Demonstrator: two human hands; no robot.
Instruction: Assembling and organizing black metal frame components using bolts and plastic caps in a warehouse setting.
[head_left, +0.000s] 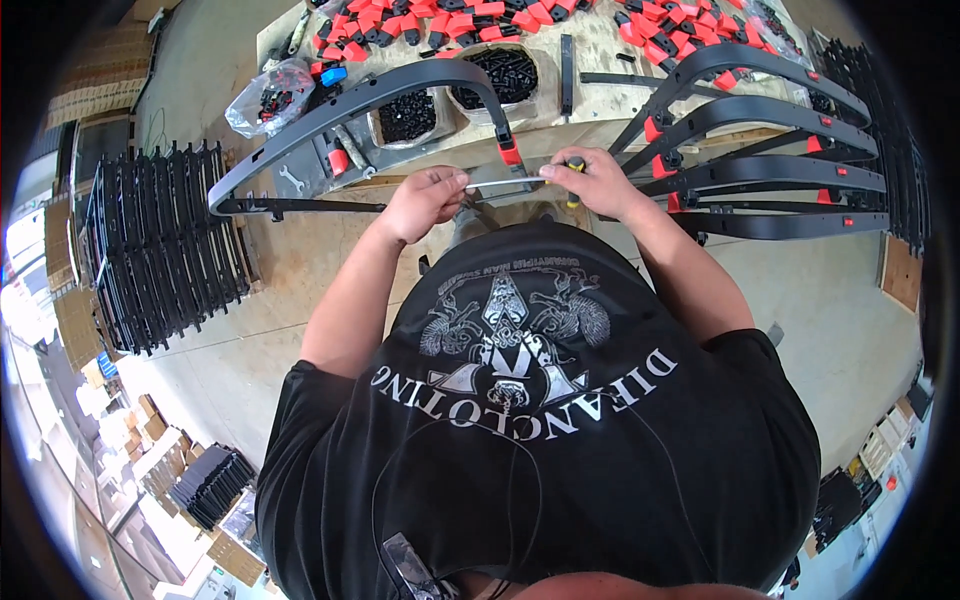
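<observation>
A thin whitish strip (pixel 505 183) stretches between my hands in front of my body. My left hand (pixel 428 203) pinches its left end between thumb and fingers. At the other end, my right hand (pixel 594 187) pinches the strip with thumb and forefinger. A tool with a yellow-and-black handle (pixel 574 168) also sits in my right hand; its working end is hidden, so I cannot tell its kind. Just beyond my hands lies a curved black frame (pixel 350 100), its red-tipped end (pixel 510 153) near the strip.
Several similar black frames (pixel 760 125) with red clips stand at right. On the bench (pixel 545 60) are two bags of small black parts (pixel 497 75), heaped red-and-black pieces (pixel 460 20), a wrench (pixel 291 180) and a clear plastic bag (pixel 268 97). Stacked black frames (pixel 165 245) stand at left.
</observation>
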